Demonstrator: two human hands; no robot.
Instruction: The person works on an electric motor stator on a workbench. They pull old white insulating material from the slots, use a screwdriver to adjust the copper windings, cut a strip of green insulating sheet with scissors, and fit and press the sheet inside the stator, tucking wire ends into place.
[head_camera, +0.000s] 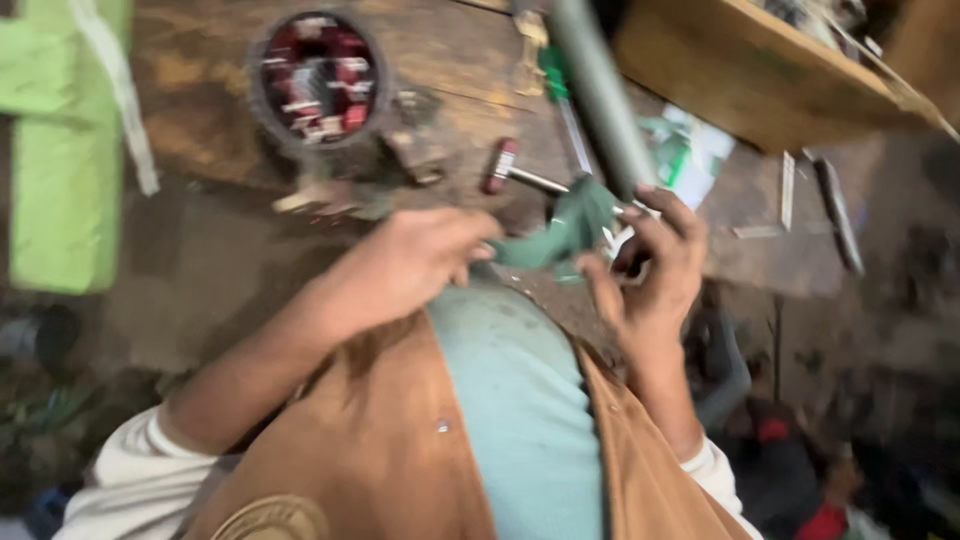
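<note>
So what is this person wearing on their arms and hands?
Both hands, left and right, are bare, with no gloves. White sleeves are pushed up, leaving the forearms bare. A brown sleeveless vest hangs open over a pale teal shirt. The blur hides any rings.

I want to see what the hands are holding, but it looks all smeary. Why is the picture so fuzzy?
In the head view, motion blur smears everything: the left hand and right hand pinching a green cloth have soft edges, the round motor part with red windings is streaky, and the right side falls into dim shadow. No glare shows; light is dull and even on the wooden bench.
</note>
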